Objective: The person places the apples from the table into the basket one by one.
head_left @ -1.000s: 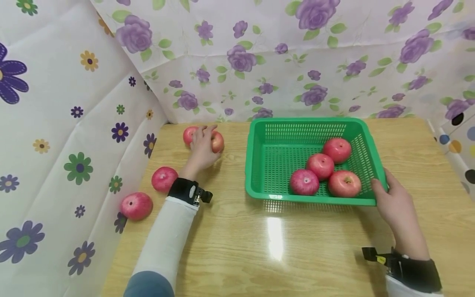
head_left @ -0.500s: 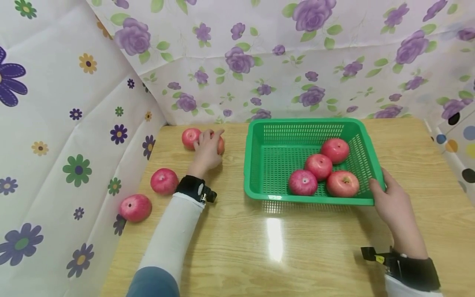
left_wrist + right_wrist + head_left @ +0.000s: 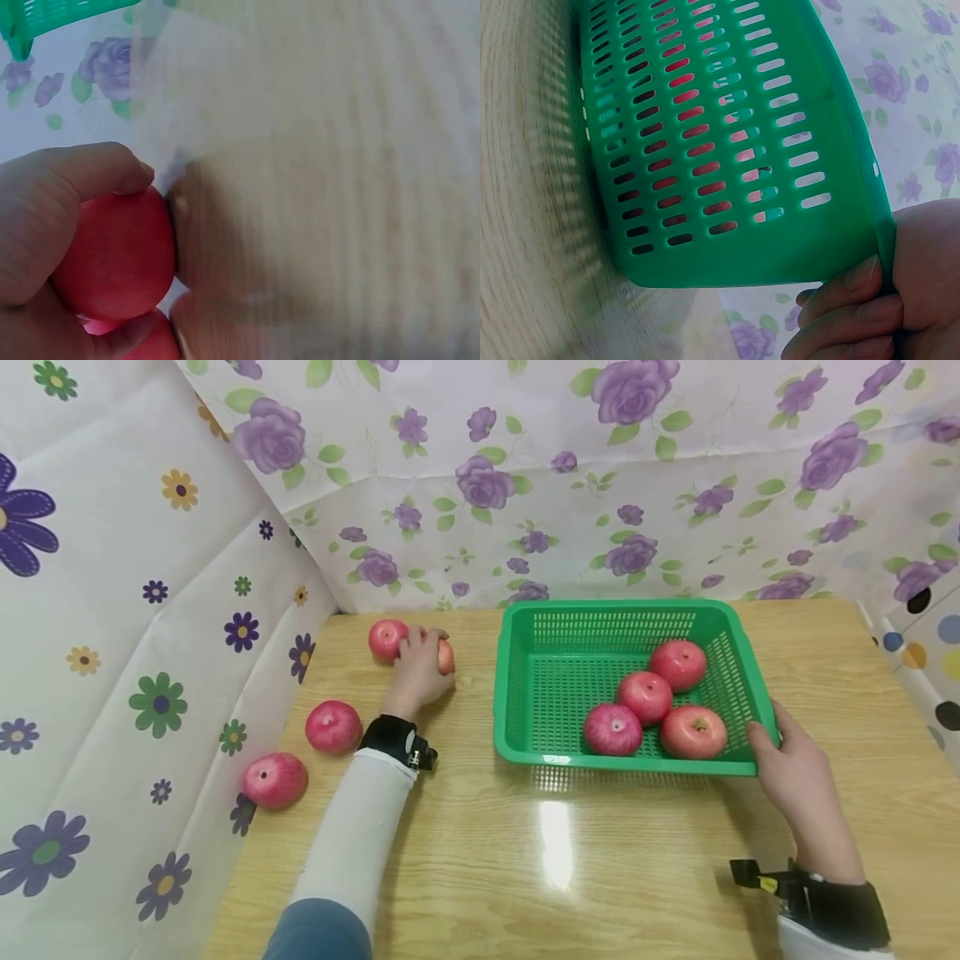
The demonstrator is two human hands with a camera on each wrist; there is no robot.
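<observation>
My left hand (image 3: 422, 675) grips an apple (image 3: 116, 255) at the back left of the table, its thumb and fingers curled round the sides. Just left of it lies another apple (image 3: 387, 640), which peeks out below the held one in the left wrist view. With my right hand (image 3: 799, 777) I hold the near right corner of a green plastic basket (image 3: 637, 762); in the right wrist view the fingers (image 3: 847, 322) wrap its rim from outside. Inside the basket, several apples (image 3: 645, 697) are gathered toward the right side.
Two more apples, a darker one (image 3: 333, 727) and a streaked one (image 3: 275, 780), lie along the table's left edge beside the left forearm. Flower-printed cloth (image 3: 480, 527) hangs behind and to the left of the wooden table (image 3: 480, 860).
My left hand has shifted slightly right and its fingers have closed further round the apple. The right hand and the basket stay almost where they were.
</observation>
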